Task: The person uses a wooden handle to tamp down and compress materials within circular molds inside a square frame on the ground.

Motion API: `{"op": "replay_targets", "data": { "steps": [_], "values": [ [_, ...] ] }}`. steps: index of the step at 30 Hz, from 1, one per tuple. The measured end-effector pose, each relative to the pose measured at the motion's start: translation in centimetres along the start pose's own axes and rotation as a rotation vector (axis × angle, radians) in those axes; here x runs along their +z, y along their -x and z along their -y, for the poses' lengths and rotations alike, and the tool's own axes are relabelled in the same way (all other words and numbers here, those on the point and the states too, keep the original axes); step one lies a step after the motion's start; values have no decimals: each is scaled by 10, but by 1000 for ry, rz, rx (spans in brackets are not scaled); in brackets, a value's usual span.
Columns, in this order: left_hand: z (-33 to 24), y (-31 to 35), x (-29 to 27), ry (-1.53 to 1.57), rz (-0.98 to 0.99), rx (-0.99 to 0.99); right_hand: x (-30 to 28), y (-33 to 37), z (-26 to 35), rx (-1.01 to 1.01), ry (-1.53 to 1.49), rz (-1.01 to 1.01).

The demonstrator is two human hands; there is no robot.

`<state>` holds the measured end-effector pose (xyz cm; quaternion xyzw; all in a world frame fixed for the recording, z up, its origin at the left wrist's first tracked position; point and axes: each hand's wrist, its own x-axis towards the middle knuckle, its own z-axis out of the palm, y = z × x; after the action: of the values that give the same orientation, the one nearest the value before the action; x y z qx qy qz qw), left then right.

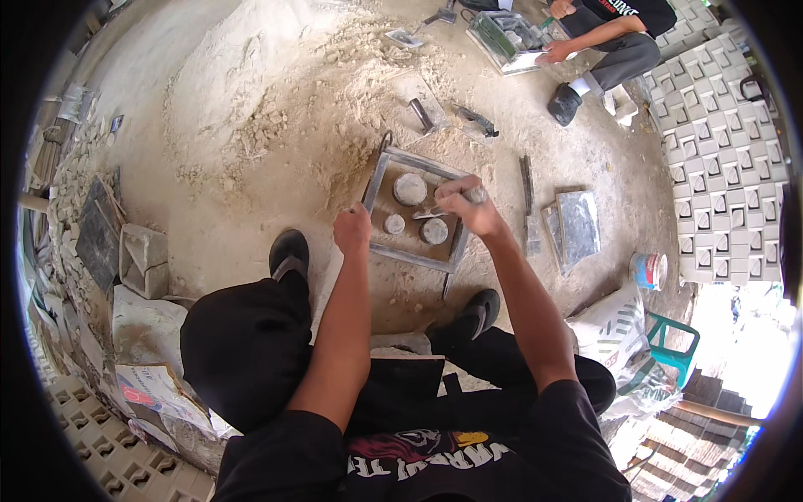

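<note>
On the ground between my feet lies a grey rectangular mould frame (pixel 416 257). Inside it, sandy material surrounds a large round block (pixel 410 190) and two smaller round blocks, one at the near right (pixel 434 232) and one at the near left (pixel 394 224). My left hand (pixel 352 227) is closed at the frame's left side and appears to grip its edge. Over the frame's right half, my right hand (pixel 468 206) holds a small trowel (pixel 427 214) by its handle. The blade reaches in between the round blocks, low over the material.
Past the frame lie a dark-handled float (pixel 421 115) and a hand tool (pixel 477 120). A heap of pale sand (pixel 242 75) rises at far left. Flat plates (pixel 577 226), a bucket (pixel 650 271) and a green stool (pixel 674 343) stand right. Another person's hand (pixel 553 53) touches a second mould (pixel 506 42).
</note>
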<state>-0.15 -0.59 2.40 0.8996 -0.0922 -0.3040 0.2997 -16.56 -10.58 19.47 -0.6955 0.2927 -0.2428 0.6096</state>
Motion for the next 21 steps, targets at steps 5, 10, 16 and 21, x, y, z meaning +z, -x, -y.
{"op": "replay_targets", "data": {
  "steps": [5,10,16,21],
  "values": [
    [3,3,0,46,-7,35,7,0,17,-179,53,309],
    [-3,6,-8,43,-7,21,7,-3,16,-140,-197,-99],
    [-6,11,-10,49,24,5,-4,-4,28,117,-143,74],
    [-1,1,-1,14,-8,-20,9,8,23,-87,131,150]
  ]
}}
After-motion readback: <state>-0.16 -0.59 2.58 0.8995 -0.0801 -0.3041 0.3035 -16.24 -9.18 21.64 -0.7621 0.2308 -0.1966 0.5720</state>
